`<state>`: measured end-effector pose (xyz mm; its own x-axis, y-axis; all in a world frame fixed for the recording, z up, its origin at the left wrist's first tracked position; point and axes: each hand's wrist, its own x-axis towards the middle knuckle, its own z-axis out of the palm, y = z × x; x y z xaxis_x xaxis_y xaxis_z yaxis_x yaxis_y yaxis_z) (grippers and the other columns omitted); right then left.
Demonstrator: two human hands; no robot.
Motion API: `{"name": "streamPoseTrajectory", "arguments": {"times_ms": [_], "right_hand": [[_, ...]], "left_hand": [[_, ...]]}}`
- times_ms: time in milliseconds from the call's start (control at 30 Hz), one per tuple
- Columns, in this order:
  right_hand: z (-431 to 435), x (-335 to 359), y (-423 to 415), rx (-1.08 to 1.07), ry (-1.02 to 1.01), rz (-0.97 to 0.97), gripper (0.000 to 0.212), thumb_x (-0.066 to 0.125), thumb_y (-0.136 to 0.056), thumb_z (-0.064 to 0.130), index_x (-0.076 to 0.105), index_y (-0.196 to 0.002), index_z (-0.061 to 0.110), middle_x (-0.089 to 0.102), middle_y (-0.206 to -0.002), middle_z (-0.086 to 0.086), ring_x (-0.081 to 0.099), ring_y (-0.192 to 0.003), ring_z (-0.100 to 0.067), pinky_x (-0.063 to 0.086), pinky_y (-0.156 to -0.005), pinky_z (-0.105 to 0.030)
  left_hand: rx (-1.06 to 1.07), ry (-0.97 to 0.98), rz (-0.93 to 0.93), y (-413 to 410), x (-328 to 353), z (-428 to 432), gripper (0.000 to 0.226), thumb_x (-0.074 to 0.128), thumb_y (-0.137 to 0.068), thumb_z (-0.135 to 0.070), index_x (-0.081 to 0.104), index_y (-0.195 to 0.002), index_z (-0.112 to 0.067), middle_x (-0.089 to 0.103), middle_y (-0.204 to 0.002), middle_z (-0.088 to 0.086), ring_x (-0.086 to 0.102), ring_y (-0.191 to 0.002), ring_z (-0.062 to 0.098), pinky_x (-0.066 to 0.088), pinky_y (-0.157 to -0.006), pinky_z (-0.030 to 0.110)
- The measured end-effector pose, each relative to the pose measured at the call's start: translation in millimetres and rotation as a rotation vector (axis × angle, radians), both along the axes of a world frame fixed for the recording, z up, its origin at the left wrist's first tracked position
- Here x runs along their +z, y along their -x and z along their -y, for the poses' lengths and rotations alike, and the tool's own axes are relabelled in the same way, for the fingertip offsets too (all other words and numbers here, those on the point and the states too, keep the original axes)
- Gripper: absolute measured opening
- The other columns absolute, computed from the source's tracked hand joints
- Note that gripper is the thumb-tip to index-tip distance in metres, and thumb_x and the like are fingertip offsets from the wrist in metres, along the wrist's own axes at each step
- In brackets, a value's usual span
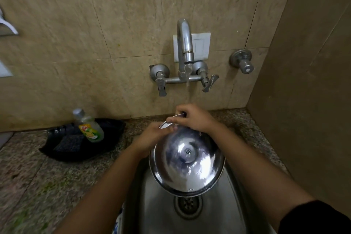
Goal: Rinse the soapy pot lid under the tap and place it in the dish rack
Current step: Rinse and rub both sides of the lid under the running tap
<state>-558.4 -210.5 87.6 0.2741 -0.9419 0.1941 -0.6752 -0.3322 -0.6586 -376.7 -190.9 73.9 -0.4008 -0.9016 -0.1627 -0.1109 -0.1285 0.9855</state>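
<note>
A shiny steel pot lid (187,161) is held tilted over the steel sink (161,205), its hollow underside facing me with a centre rivet showing. My left hand (152,137) grips its upper left rim. My right hand (193,118) grips the far rim from above. Water runs from the tap (185,43) down onto my right hand and the top edge of the lid. No dish rack is in view.
A dish soap bottle (89,126) stands in a black tray (79,140) on the speckled counter, left of the sink. The sink drain (188,205) lies below the lid. Two tap handles and a separate valve (243,61) stick out of the tiled wall.
</note>
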Motion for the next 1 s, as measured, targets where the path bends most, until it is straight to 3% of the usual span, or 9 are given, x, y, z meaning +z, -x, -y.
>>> {"name": "streamPoseTrajectory", "arguments": {"times_ms": [133, 300, 400, 500, 567, 700, 767, 900, 1000], "right_hand": [[5.4, -13.5, 23.3, -0.214, -0.082, 0.240, 0.052, 0.061, -0.069, 0.069, 0.048, -0.058, 0.020, 0.048, -0.054, 0.002, 0.047, -0.053, -0.012, 0.040, -0.059, -0.034], [-4.3, -2.9, 4.7, -0.169, 0.007, -0.018, 0.051, 0.060, -0.079, 0.062, 0.057, -0.069, 0.012, 0.062, -0.065, -0.006, 0.060, -0.063, -0.022, 0.040, -0.055, -0.034], [-14.9, -12.1, 8.5, -0.356, 0.128, -0.074, 0.043, 0.054, -0.088, 0.053, 0.060, -0.075, 0.013, 0.064, -0.070, -0.006, 0.058, -0.065, -0.022, 0.041, -0.056, -0.032], [-30.0, -54.7, 20.2, -0.682, 0.268, -0.287, 0.028, 0.041, -0.098, 0.030, 0.064, -0.095, 0.014, 0.067, -0.093, -0.009, 0.060, -0.086, -0.028, 0.046, -0.071, -0.037], [-35.3, -73.6, 22.9, -0.745, 0.232, -0.387, 0.029, 0.040, -0.097, 0.024, 0.061, -0.114, 0.012, 0.065, -0.114, -0.013, 0.058, -0.105, -0.031, 0.045, -0.088, -0.041], [-37.3, -64.8, -11.0, -0.535, 0.214, -0.370, 0.054, 0.035, -0.097, 0.036, 0.030, -0.146, 0.013, 0.034, -0.154, -0.008, 0.025, -0.144, -0.023, 0.019, -0.117, -0.047], [-44.0, -57.6, -38.7, -0.314, 0.215, -0.362, 0.059, 0.031, -0.097, 0.036, 0.017, -0.151, 0.016, 0.018, -0.160, -0.003, 0.009, -0.148, -0.017, 0.010, -0.120, -0.046], [-81.0, -70.8, -40.4, 0.073, 0.153, -0.476, 0.059, 0.025, -0.100, 0.041, 0.005, -0.153, 0.022, 0.004, -0.162, 0.004, -0.003, -0.148, -0.010, -0.001, -0.118, -0.032], [-93.6, -91.8, 3.1, -0.043, 0.081, -0.561, 0.066, 0.022, -0.097, 0.054, -0.004, -0.152, 0.027, -0.010, -0.160, 0.008, -0.015, -0.146, -0.010, -0.004, -0.120, -0.039]], "left_hand": [[0.100, -0.094, -0.094, -12.2, -4.6, -1.4, 0.019, 0.065, -0.088, -0.022, 0.074, -0.097, -0.008, 0.077, -0.094, 0.013, 0.072, -0.084, 0.027, 0.058, -0.072, 0.031], [0.087, -0.075, 0.011, -2.3, -3.3, -6.1, 0.037, 0.053, -0.094, -0.043, 0.075, -0.101, -0.014, 0.077, -0.101, 0.009, 0.073, -0.092, 0.022, 0.056, -0.082, 0.034], [0.181, -0.092, -0.071, -4.9, -12.1, -10.5, 0.036, 0.049, -0.096, -0.042, 0.074, -0.097, -0.017, 0.077, -0.099, 0.009, 0.072, -0.089, 0.021, 0.055, -0.083, 0.036], [0.328, -0.145, -0.142, -5.2, -25.0, -17.4, 0.039, 0.048, -0.096, -0.044, 0.074, -0.091, -0.016, 0.078, -0.088, 0.007, 0.073, -0.075, 0.016, 0.057, -0.070, 0.032], [0.370, -0.185, -0.149, -2.7, -36.4, -21.4, 0.042, 0.046, -0.096, -0.047, 0.074, -0.090, -0.016, 0.078, -0.077, 0.002, 0.073, -0.069, 0.014, 0.057, -0.063, 0.030], [0.300, -0.296, -0.160, 12.4, -52.1, -24.6, 0.056, 0.038, -0.094, -0.059, 0.072, -0.110, -0.017, 0.076, -0.103, 0.011, 0.072, -0.098, 0.026, 0.053, -0.093, 0.044], [0.308, -0.283, -0.201, 21.0, -53.1, -21.5, 0.056, 0.035, -0.095, -0.058, 0.070, -0.113, -0.017, 0.075, -0.107, 0.011, 0.071, -0.101, 0.025, 0.053, -0.091, 0.040], [0.477, -0.318, -0.267, 13.2, -51.6, -9.5, 0.058, 0.037, -0.094, -0.059, 0.070, -0.106, -0.013, 0.076, -0.101, 0.012, 0.073, -0.093, 0.024, 0.055, -0.081, 0.035], [0.541, -0.262, -0.213, -4.4, -63.0, -6.9, 0.057, 0.039, -0.094, -0.058, 0.073, -0.098, -0.014, 0.077, -0.096, 0.013, 0.071, -0.095, 0.032, 0.054, -0.091, 0.049]]}}
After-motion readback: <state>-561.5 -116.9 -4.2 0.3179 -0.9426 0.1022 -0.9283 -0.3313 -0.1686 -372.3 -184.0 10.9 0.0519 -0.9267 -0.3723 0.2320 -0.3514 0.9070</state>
